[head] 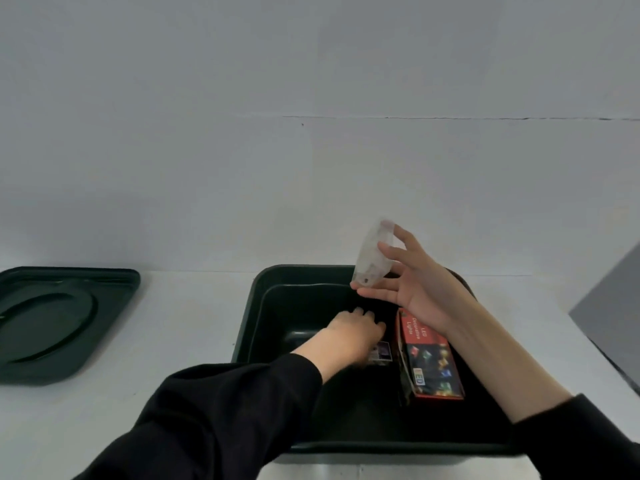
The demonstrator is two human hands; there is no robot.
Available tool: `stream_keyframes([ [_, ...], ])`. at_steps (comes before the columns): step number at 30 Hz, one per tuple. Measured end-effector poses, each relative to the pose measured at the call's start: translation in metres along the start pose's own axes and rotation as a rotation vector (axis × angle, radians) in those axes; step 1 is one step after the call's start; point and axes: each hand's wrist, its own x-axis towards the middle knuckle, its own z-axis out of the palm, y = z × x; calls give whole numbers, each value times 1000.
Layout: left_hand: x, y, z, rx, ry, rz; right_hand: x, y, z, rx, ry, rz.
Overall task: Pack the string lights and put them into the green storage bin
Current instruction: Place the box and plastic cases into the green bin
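The dark green storage bin (263, 296) stands open on the white table in front of me. Inside it, on the right, a red LED string-lights box (429, 358) stands on its edge. My left hand (349, 336) reaches down into the bin and rests on a small box (381, 353) next to the red one; its fingers curl over the box, which is mostly hidden. My right hand (415, 282) is raised above the bin's far right corner and pinches a clear plastic bag (372, 258) between thumb and fingers.
The bin's dark green lid (59, 320) lies flat on the table at the far left. A grey slab (613, 313) leans in at the right edge. A plain grey wall rises behind the table.
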Motion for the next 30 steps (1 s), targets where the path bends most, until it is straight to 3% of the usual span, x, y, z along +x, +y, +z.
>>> stream_keyframes([
  [3,-18,-14,-23,-222,-63,-18,-2,0,4,-88,31,-59],
  [5,-46,-32,-41,-459,-15,-59,-3,1,7,-187,87,-129],
  [9,-97,-60,-47,-812,316,-164,-4,3,15,-365,173,-227],
  [12,-102,-45,-39,-1007,606,-73,-7,7,22,-401,118,-205],
  [15,-92,-36,-27,-1194,788,28,-11,9,27,-347,74,-168],
  [18,-93,-43,-23,-1354,921,-39,-9,7,28,-426,141,-180],
  [21,-96,-49,-24,-1536,904,-69,-7,5,23,-643,239,-332],
  [25,-99,-49,-27,-1705,815,-53,-9,4,19,-671,94,-351],
  [30,-99,-48,-24,-1633,844,-103,-9,4,22,-696,82,-318],
])
